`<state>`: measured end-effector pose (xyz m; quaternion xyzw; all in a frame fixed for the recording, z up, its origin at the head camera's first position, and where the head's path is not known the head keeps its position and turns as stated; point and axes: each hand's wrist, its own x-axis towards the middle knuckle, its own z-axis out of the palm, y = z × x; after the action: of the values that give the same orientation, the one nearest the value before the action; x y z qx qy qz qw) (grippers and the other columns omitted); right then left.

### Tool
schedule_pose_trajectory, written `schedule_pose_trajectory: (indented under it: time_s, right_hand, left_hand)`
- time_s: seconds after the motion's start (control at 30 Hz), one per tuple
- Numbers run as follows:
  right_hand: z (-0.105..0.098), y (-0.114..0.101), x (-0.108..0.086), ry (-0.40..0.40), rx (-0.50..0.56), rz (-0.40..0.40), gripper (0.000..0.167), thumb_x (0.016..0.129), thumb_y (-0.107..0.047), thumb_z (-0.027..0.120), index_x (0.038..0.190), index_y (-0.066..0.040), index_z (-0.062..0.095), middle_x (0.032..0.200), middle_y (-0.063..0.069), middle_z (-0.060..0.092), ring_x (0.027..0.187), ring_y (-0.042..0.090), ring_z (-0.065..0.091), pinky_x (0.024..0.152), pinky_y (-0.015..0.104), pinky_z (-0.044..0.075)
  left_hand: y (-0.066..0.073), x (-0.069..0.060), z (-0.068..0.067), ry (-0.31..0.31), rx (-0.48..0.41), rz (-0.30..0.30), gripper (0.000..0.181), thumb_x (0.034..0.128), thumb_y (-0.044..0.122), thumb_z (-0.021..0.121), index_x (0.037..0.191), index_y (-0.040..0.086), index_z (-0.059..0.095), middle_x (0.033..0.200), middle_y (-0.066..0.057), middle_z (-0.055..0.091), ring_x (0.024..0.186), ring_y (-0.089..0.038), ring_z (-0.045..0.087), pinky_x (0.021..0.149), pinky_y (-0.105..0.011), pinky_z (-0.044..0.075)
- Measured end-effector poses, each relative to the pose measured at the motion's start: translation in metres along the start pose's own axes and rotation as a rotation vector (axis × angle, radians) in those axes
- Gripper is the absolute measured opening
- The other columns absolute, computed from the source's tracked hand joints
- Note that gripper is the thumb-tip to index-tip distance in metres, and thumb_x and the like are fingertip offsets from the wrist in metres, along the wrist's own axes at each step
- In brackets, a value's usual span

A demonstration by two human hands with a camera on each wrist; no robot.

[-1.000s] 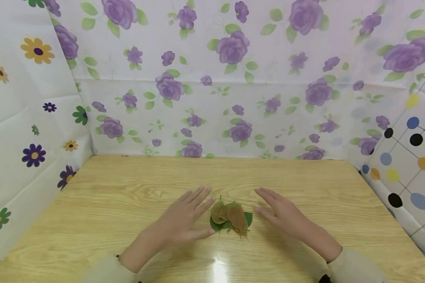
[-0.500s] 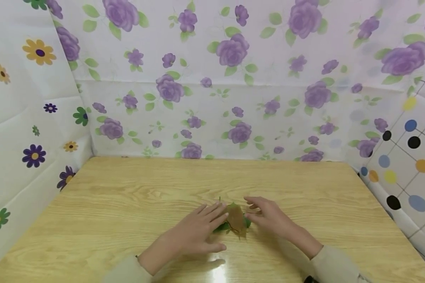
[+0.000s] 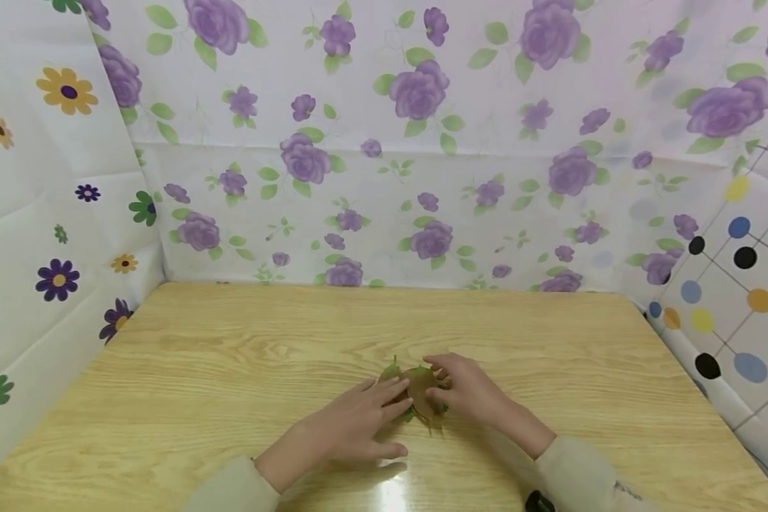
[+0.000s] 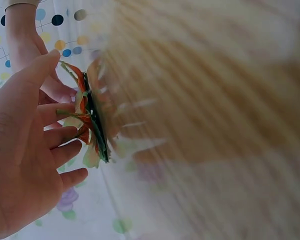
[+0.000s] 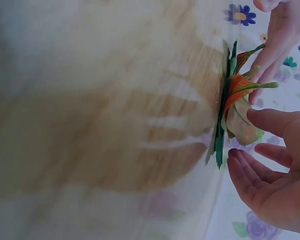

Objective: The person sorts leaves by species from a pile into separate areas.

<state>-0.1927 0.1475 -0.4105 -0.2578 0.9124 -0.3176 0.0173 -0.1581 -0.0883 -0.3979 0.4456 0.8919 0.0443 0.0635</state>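
Note:
In the head view a small bunch of brownish-orange leaves (image 3: 421,390) lies near the table's middle. Both wrist views show it from the side, with stubby green stems and dark green leaves (image 5: 219,147) flat beneath. My left hand (image 3: 352,427) reaches over the bunch's left part, fingers extended, thumb out to the side; whether the fingertips touch is hard to tell. At the right side, my right hand (image 3: 470,387) has its fingers loosely bent. In the right wrist view its thumb (image 5: 270,117) is close to a brown leaf, fingers spread apart from it.
The wood-grain table (image 3: 243,334) stretches out around the hands. A white cloth with purple roses (image 3: 432,238) hangs behind it. Cloths with daisies (image 3: 57,279) and coloured dots (image 3: 760,300) close off the left and right sides.
Both hands have come inward to the leaves. My left hand moved right and covers their left part; my right hand moved left to their right edge. The leaves have barely shifted.

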Motion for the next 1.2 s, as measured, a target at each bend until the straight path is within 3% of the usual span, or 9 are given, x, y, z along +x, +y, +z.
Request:
schedule_pose_trajectory:
  time_s: [0.23, 0.53, 0.77, 1.2]
  right_hand:
    - [0.0038, -0.0048, 0.0047, 0.003, -0.036, -0.039, 0.046, 0.081, 0.001, 0.075, 0.124, 0.007, 0.058, 0.103, 0.013, 0.062, 0.088, 0.024, 0.062, 0.069, 0.03, 0.055]
    - [0.0063, -0.0047, 0.0063, 0.026, -0.072, -0.056, 0.038, 0.08, 0.004, 0.074, 0.116, 0.006, 0.062, 0.098, 0.012, 0.062, 0.081, 0.019, 0.06, 0.064, 0.026, 0.052]
    - [0.0065, -0.0049, 0.0083, 0.034, -0.033, -0.026, 0.036, 0.079, 0.007, 0.074, 0.114, 0.007, 0.064, 0.098, 0.013, 0.065, 0.084, 0.022, 0.063, 0.068, 0.031, 0.055]
    - [0.0044, 0.0005, 0.0098, 0.097, 0.011, 0.01, 0.032, 0.079, 0.01, 0.072, 0.11, 0.007, 0.065, 0.098, 0.014, 0.067, 0.085, 0.026, 0.066, 0.069, 0.033, 0.056]
  left_hand:
    - [0.0011, 0.0019, 0.0049, -0.008, -0.017, -0.02, 0.069, 0.0957, 0.059, 0.045, 0.146, 0.012, 0.044, 0.153, -0.014, 0.031, 0.14, -0.026, 0.03, 0.108, -0.047, 0.033]
    - [0.0045, 0.004, 0.0068, -0.013, 0.017, -0.024, 0.069, 0.0955, 0.06, 0.042, 0.144, 0.01, 0.046, 0.153, -0.015, 0.03, 0.141, -0.026, 0.028, 0.107, -0.048, 0.035]
    - [0.0059, 0.0059, 0.0081, 0.019, 0.054, -0.005, 0.069, 0.0954, 0.058, 0.045, 0.143, 0.008, 0.047, 0.15, -0.018, 0.034, 0.138, -0.03, 0.033, 0.103, -0.048, 0.04]
    - [0.0055, 0.0057, 0.0073, -0.032, 0.031, -0.041, 0.069, 0.0956, 0.061, 0.042, 0.145, 0.012, 0.045, 0.153, -0.014, 0.032, 0.14, -0.026, 0.029, 0.105, -0.046, 0.039]
